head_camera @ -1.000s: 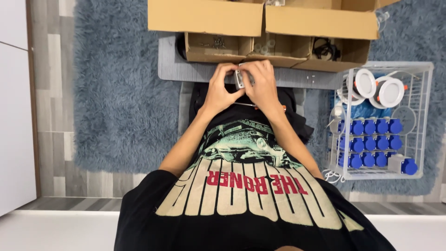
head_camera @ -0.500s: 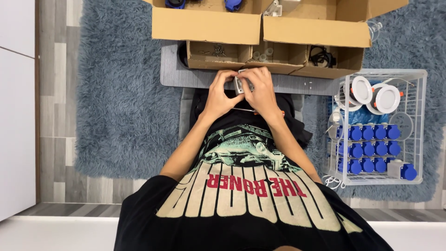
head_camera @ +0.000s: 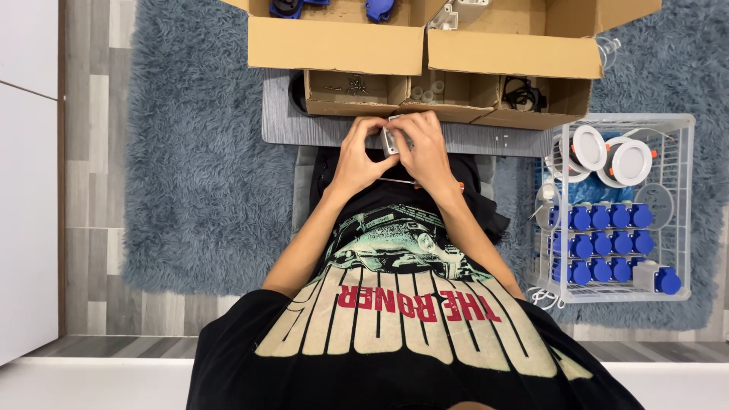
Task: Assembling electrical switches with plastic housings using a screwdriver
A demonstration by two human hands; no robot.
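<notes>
Both arms reached forward, toward twelve o'clock, with the elbows bent out to the sides. The bare forearms slanted in and met in front of the body. The left hand [head_camera: 357, 156] sat at about eleven o'clock and the right hand [head_camera: 425, 152] at about one o'clock, close together and touching at the fingers. Both hands were curled, backs facing up. The fingertips [head_camera: 377, 125] of the left hand bent in toward the right hand. The thumbs and fingers of both hands pinched together at twelve o'clock, where the hands met.
</notes>
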